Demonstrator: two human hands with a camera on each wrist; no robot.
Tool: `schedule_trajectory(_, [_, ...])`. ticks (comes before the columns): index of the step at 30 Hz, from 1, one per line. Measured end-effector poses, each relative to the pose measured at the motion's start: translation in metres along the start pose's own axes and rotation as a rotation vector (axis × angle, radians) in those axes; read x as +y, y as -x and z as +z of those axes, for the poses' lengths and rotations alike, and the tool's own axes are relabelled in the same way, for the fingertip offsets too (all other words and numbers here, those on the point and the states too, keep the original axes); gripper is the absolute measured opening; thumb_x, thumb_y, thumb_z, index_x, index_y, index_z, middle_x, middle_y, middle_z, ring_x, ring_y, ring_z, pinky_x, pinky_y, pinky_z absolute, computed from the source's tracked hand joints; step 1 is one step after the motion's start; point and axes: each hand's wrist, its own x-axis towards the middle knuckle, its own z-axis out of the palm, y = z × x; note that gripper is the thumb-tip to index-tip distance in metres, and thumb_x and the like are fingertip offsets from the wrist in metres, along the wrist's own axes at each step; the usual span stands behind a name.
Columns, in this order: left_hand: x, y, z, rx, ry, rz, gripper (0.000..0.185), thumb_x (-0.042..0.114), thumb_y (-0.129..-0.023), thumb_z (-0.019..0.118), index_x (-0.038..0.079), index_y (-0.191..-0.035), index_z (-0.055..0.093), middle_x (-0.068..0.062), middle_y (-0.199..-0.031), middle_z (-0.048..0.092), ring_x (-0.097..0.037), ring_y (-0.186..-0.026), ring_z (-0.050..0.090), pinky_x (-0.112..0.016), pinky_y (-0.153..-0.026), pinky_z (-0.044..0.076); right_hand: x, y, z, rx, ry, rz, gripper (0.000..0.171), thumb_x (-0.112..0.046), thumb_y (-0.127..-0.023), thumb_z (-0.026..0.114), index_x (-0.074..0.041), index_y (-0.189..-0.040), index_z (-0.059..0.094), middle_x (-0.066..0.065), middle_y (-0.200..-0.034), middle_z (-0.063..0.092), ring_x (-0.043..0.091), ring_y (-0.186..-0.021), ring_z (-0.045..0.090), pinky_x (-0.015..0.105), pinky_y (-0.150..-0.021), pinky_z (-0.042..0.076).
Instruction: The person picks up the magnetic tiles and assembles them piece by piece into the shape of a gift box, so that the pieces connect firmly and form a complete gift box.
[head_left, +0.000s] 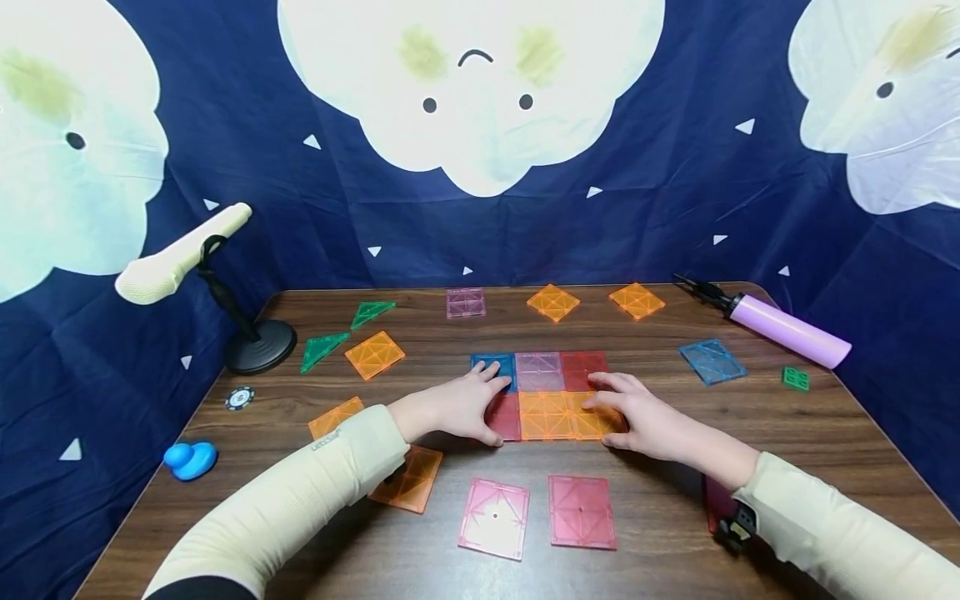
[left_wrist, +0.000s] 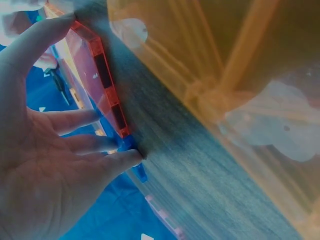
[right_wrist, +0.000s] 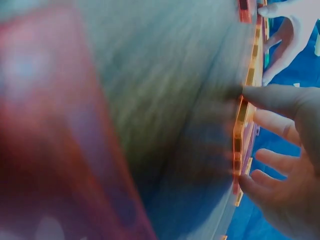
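Flat translucent magnetic tiles lie edge to edge in two rows of three. The far row has a blue tile (head_left: 509, 367), a purple tile (head_left: 538, 372) and a red tile (head_left: 581, 367). Nearer are a pinkish-red tile (head_left: 507, 418) and two orange tiles (head_left: 545, 417). My left hand (head_left: 463, 406) rests at the block's left side, fingers spread over the blue tile and thumb beside the pinkish-red one. On the right side, my right hand (head_left: 647, 419) touches the orange edge with its thumb, as the right wrist view shows, its fingertips reaching over the right-hand tiles.
Two pink tiles (head_left: 581, 512) lie in front of the block. Orange tiles (head_left: 375, 355), green triangles (head_left: 324, 350) and a blue tile (head_left: 712, 361) are scattered around. A black stand (head_left: 258, 346), a blue rubber duck (head_left: 191, 460) and a purple pump (head_left: 787, 329) stand toward the sides.
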Motion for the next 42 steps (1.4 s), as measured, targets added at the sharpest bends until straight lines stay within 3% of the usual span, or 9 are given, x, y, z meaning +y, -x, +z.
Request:
schedule_trajectory(5, [-0.002, -0.001, -0.001, 0.000, 0.015, 0.011, 0.098, 0.044, -0.085, 0.081, 0.001, -0.158, 0.033, -0.026, -0.165, 0.015, -0.048, -0.150, 0.013, -0.055, -0.118, 0.025, 0.005, -0.003, -0.005, -0.103, -0.092, 0.028, 0.040, -0.006, -0.085, 0.082, -0.009, -0.121, 0.066, 0.029, -0.156, 0.037, 0.055, -0.143, 0.026, 0.069, -0.111, 0.026])
schedule_trajectory(11, [-0.013, 0.011, -0.006, 0.036, 0.078, 0.041, 0.082, 0.041, -0.094, 0.073, 0.001, -0.156, 0.037, -0.024, -0.164, 0.022, -0.042, -0.151, 0.019, -0.053, -0.119, 0.024, 0.010, -0.006, -0.007, -0.155, -0.112, 0.030, 0.038, -0.011, -0.085, 0.082, -0.010, -0.120, 0.065, 0.027, -0.155, 0.039, 0.052, -0.144, 0.029, 0.067, -0.111, 0.026])
schedule_trajectory(15, [-0.021, 0.041, -0.010, 0.133, 0.082, 0.027, 0.067, 0.036, -0.098, 0.069, 0.001, -0.150, 0.047, -0.022, -0.156, 0.040, -0.040, -0.143, 0.038, -0.054, -0.115, 0.033, 0.008, -0.009, -0.005, -0.148, -0.098, 0.017, 0.037, -0.012, -0.084, 0.082, -0.012, -0.116, 0.065, 0.028, -0.153, 0.041, 0.052, -0.142, 0.032, 0.068, -0.109, 0.029])
schedule_trajectory(20, [-0.026, 0.089, -0.006, 0.259, 0.037, 0.055, 0.042, 0.025, -0.094, 0.074, 0.003, -0.129, 0.066, -0.013, -0.130, 0.063, -0.034, -0.119, 0.060, -0.053, -0.100, 0.048, 0.007, -0.010, -0.004, -0.140, -0.072, 0.019, 0.037, -0.012, -0.082, 0.083, -0.013, -0.115, 0.066, 0.027, -0.152, 0.043, 0.051, -0.140, 0.036, 0.067, -0.107, 0.034])
schedule_trajectory(23, [-0.027, 0.114, 0.003, 0.256, 0.037, 0.091, 0.033, 0.022, -0.091, 0.078, 0.007, -0.119, 0.072, -0.007, -0.122, 0.065, -0.028, -0.113, 0.062, -0.050, -0.097, 0.051, 0.007, -0.009, -0.005, -0.139, -0.062, 0.021, 0.038, -0.013, -0.082, 0.084, -0.014, -0.115, 0.066, 0.026, -0.152, 0.043, 0.051, -0.140, 0.037, 0.066, -0.106, 0.036])
schedule_trajectory(27, [-0.024, 0.134, 0.019, 0.176, 0.023, 0.127, 0.043, 0.029, -0.089, 0.081, 0.009, -0.126, 0.072, -0.009, -0.132, 0.062, -0.028, -0.120, 0.059, -0.047, -0.099, 0.051, 0.008, -0.009, -0.007, -0.139, -0.059, 0.021, 0.038, -0.015, -0.082, 0.084, -0.015, -0.116, 0.067, 0.026, -0.152, 0.043, 0.051, -0.138, 0.039, 0.066, -0.104, 0.038])
schedule_trajectory(30, [-0.023, 0.139, 0.027, 0.150, -0.022, 0.134, 0.056, 0.030, -0.088, 0.083, 0.009, -0.137, 0.066, -0.014, -0.139, 0.059, -0.032, -0.126, 0.057, -0.047, -0.101, 0.050, 0.007, -0.008, -0.008, -0.137, -0.059, 0.022, 0.038, -0.014, -0.082, 0.084, -0.015, -0.115, 0.067, 0.026, -0.152, 0.043, 0.051, -0.137, 0.040, 0.066, -0.104, 0.039])
schedule_trajectory(33, [-0.024, 0.136, 0.031, 0.184, -0.053, 0.144, 0.060, 0.024, -0.087, 0.083, 0.006, -0.140, 0.063, -0.018, -0.141, 0.058, -0.034, -0.127, 0.057, -0.047, -0.100, 0.050, 0.006, -0.008, -0.009, -0.134, -0.062, 0.023, 0.037, -0.014, -0.082, 0.084, -0.015, -0.115, 0.066, 0.026, -0.152, 0.043, 0.050, -0.138, 0.039, 0.066, -0.104, 0.039])
schedule_trajectory(42, [-0.031, 0.106, 0.028, 0.255, -0.053, 0.097, 0.055, 0.019, -0.091, 0.079, -0.003, -0.138, 0.061, -0.027, -0.142, 0.055, -0.044, -0.128, 0.055, -0.052, -0.099, 0.049, 0.006, -0.009, -0.008, -0.132, -0.060, 0.019, 0.037, -0.014, -0.081, 0.084, -0.014, -0.113, 0.066, 0.026, -0.151, 0.044, 0.050, -0.138, 0.040, 0.066, -0.105, 0.038])
